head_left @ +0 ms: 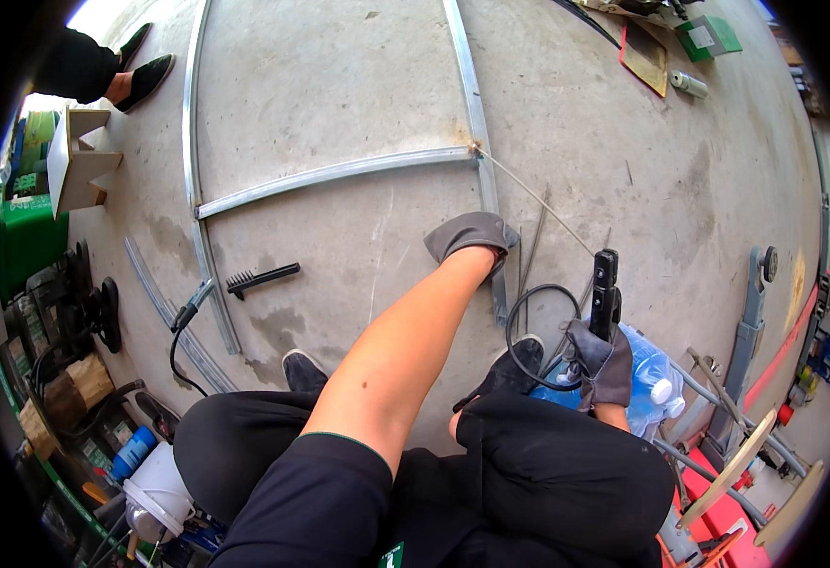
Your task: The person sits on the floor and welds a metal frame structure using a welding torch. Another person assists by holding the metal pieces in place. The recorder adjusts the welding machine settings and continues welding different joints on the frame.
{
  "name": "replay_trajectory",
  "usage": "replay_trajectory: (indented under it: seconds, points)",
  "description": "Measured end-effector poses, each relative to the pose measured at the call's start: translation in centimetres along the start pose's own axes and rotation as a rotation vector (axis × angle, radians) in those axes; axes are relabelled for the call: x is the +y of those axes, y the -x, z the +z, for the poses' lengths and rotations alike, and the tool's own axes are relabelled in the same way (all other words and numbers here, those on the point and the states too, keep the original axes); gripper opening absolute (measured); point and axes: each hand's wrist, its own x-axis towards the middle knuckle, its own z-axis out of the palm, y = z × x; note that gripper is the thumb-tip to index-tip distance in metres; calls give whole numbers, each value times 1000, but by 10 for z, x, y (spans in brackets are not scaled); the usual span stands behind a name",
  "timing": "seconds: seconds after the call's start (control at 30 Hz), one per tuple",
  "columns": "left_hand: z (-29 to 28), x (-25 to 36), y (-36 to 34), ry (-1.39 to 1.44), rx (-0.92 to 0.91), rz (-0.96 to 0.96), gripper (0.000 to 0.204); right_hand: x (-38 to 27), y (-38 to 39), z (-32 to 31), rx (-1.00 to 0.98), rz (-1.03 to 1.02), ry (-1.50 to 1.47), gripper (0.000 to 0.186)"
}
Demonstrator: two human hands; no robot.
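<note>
Our gloved right hand [601, 367], right of centre and low in the frame, has its fingers wrapped around the handle of a black electrode holder [605, 284]. From the holder's head, above those fingers, a thin pale rod [536, 202] slants up and left to the corner where the crossbar [335, 183] meets the right bar [470, 90], in the upper middle. Our gloved left hand [470, 237] lies over that same bar below the corner, near the centre; the back of the glove hides its fingers, so we cannot tell whether they grip or only press.

As for writing, we see a white label on the green box [708, 38] at upper right, its print too small to make out, and white lettering on a green patch [391, 556] cut off by the bottom edge.

The holder is dark and blocky; the bars are silvery and straight-sided, with a brownish scorch staining the corner.
</note>
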Motion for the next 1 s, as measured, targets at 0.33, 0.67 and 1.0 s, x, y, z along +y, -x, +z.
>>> replay_trajectory:
  seconds: [0.33, 0.67, 1.0]
  points:
    - [-6, 16, 10, -24, -25, -43, 47, 16, 11, -18, 228, -731, 635, 21]
    - [-25, -37, 37, -507, -387, 413, 49, -24, -9, -24, -212, -191, -334, 28]
    - [-157, -278, 411, -74, 547, -402, 53, -181, 53, 32, -606, -619, 106, 33]
